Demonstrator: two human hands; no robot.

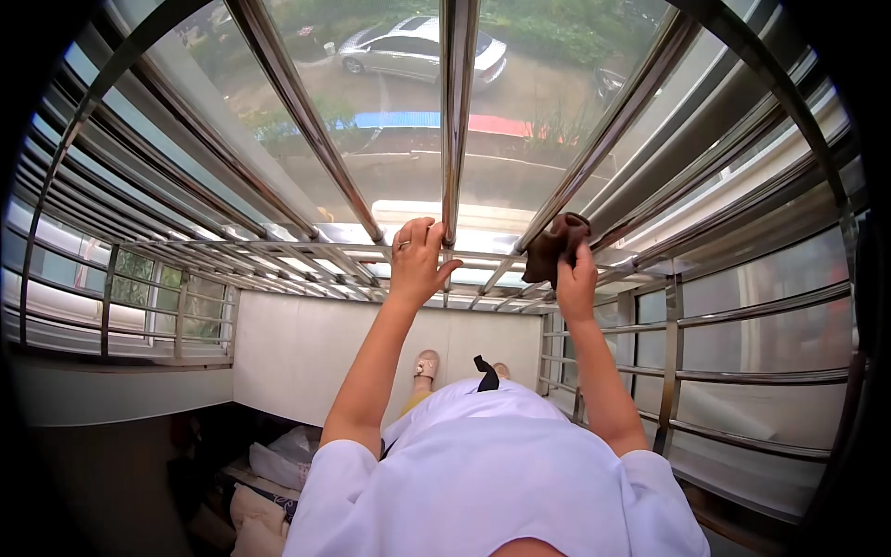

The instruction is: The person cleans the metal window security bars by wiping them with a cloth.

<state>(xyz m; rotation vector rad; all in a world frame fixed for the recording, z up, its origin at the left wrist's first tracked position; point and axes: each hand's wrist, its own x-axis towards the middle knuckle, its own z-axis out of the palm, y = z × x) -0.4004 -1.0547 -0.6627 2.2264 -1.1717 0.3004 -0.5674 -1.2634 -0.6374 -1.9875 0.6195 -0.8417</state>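
A dark brown cloth (554, 249) is gripped in my right hand (577, 278), against a metal bar right of centre. My left hand (419, 260), with a ring on one finger, rests at the horizontal rail (278, 249) left of the central upright bar (454, 121). Its thumb is spread to the side and its fingers reach over the rail; nothing shows in it. Shiny metal bars rise in front of both hands and run along both sides.
Below the rail lies a pale ledge (316, 345), where my feet show in light shoes (426, 363). Bundled fabrics and bags (269, 473) lie at lower left. Barred sections (761, 376) flank the right side. Beyond the glass, a silver car (418, 48) is parked on the ground.
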